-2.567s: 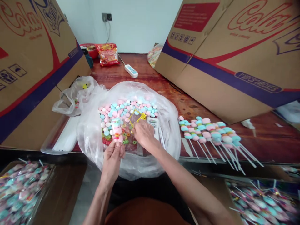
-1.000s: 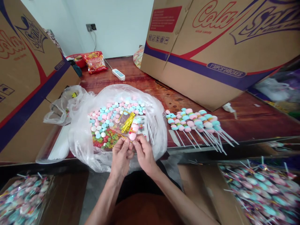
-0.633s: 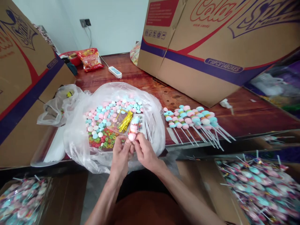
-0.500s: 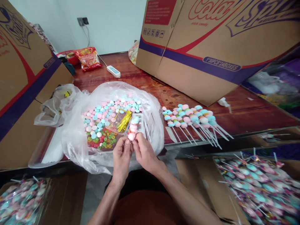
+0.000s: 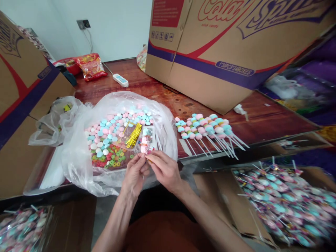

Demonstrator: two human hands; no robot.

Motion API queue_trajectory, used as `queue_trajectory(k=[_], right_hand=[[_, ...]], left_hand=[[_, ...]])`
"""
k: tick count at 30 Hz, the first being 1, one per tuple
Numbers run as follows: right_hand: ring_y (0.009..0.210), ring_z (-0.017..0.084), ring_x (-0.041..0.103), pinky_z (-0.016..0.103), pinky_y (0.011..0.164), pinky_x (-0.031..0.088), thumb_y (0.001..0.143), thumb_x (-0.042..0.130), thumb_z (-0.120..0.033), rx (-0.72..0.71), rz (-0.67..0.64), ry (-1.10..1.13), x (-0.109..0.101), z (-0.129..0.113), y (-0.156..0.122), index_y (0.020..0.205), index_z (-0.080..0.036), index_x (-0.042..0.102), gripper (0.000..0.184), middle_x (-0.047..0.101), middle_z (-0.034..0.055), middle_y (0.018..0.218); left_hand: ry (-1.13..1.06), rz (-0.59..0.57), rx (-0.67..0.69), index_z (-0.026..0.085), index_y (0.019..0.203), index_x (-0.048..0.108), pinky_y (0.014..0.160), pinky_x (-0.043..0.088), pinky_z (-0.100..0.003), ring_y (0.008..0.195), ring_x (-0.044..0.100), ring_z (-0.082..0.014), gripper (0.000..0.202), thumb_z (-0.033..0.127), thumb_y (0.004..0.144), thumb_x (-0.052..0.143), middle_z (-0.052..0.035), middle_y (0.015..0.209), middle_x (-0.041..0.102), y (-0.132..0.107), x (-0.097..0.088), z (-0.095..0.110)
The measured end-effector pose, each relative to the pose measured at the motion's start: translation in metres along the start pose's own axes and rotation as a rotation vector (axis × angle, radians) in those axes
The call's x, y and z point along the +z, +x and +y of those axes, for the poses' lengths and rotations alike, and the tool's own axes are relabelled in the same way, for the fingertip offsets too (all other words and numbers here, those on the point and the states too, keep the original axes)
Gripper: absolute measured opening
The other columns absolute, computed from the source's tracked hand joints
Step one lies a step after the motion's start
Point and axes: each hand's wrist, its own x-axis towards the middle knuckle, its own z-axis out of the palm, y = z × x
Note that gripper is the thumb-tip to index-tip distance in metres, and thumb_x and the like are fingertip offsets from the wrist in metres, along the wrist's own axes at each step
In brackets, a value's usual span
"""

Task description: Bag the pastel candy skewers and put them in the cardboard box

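Head view: left hand [image 5: 135, 172], fingers closed, pinched lower end of wrapped candy stick [image 5: 146, 141] near frame centre; right hand [image 5: 166, 171], fingers closed, held gold tie [image 5: 149, 160] there. Gold bundle [image 5: 134, 135] lay just left; unwrapped candy sticks [image 5: 208, 126] on worktop [image 5: 141, 82], right of centre.

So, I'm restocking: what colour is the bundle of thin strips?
The strips are shiny gold, clearest in the head view.

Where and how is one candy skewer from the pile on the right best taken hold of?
Probably by its bare white stick, near the free end, coming from the front edge of the table: the candy skewers lie with sticks slanting toward that edge and candy heads crowded together.
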Motion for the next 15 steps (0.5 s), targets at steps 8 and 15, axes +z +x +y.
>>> queue_trajectory(k=[8,15], right_hand=[[0.078,0.02,0.06,0.034,0.071,0.05,0.095,0.042,-0.013,-0.01,0.098,-0.247,0.0,-0.005,0.003,0.092,-0.018,0.061,0.02,0.063,0.0089,0.081],[0.075,0.015,0.057,0.028,0.071,0.047,0.096,0.042,-0.019,0.356,0.161,0.09,-0.015,-0.021,0.006,0.085,-0.02,0.054,0.016,0.059,0.0027,0.079]], left_hand=[[-0.063,-0.008,-0.015,0.016,0.075,0.06,0.046,0.038,-0.013,0.051,0.045,-0.0023,0.032,0.022,0.062,0.088,0.0062,0.065,0.054,-0.004,0.013,-0.014],[0.155,-0.181,0.072,0.018,0.093,0.072,0.088,0.053,-0.032,0.101,0.061,-0.0209,0.038,0.053,0.078,0.07,-0.0074,0.104,0.067,-0.003,0.021,-0.008]])
